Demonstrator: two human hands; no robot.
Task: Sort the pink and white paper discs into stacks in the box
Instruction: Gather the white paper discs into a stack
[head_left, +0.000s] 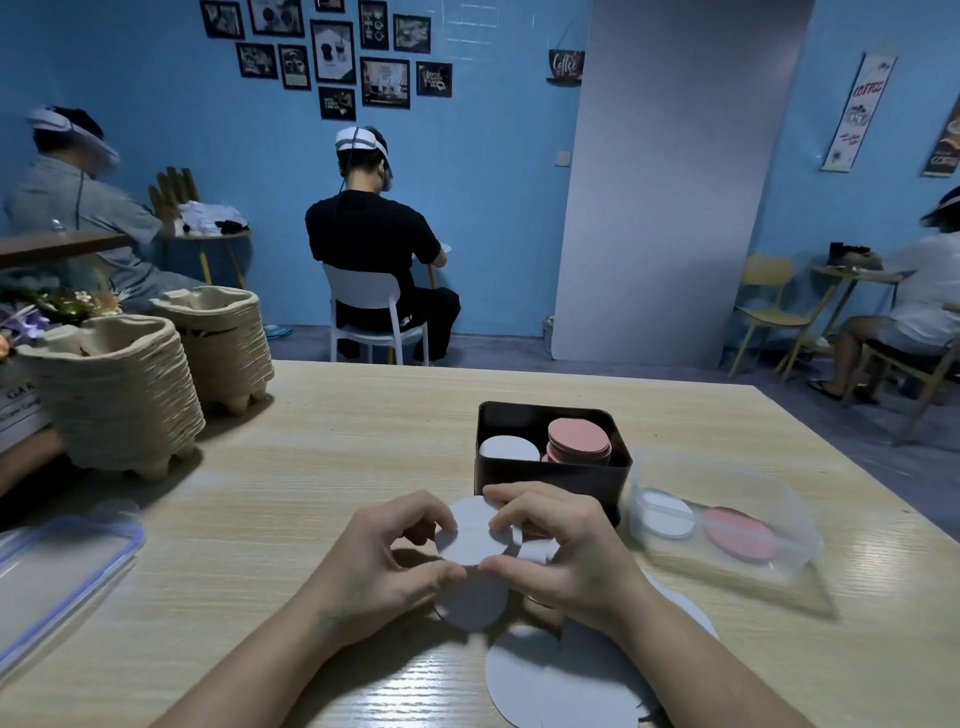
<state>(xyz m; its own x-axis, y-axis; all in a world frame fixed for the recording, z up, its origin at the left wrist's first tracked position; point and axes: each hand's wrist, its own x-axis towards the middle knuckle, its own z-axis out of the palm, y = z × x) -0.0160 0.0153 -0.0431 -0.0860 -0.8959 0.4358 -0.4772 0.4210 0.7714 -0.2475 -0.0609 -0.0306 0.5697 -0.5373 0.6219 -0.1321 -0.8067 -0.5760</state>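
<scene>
Both hands hold a small stack of white paper discs (474, 535) just above the table, in front of the dark box (550, 475). My left hand (387, 564) pinches the stack's left edge and my right hand (558, 551) grips its right edge. Inside the box a white stack (508, 449) sits on the left and a taller pink stack (579, 440) on the right. More white discs (550, 675) lie loose on the table under my wrists, and another white disc (471, 603) lies below the held stack.
A clear plastic tub (727, 525) right of the box holds one white and one pink disc. Its clear lid (57, 566) lies at the left edge. Two piles of pulp cup trays (130, 395) stand at the far left. Several people sit at tables beyond.
</scene>
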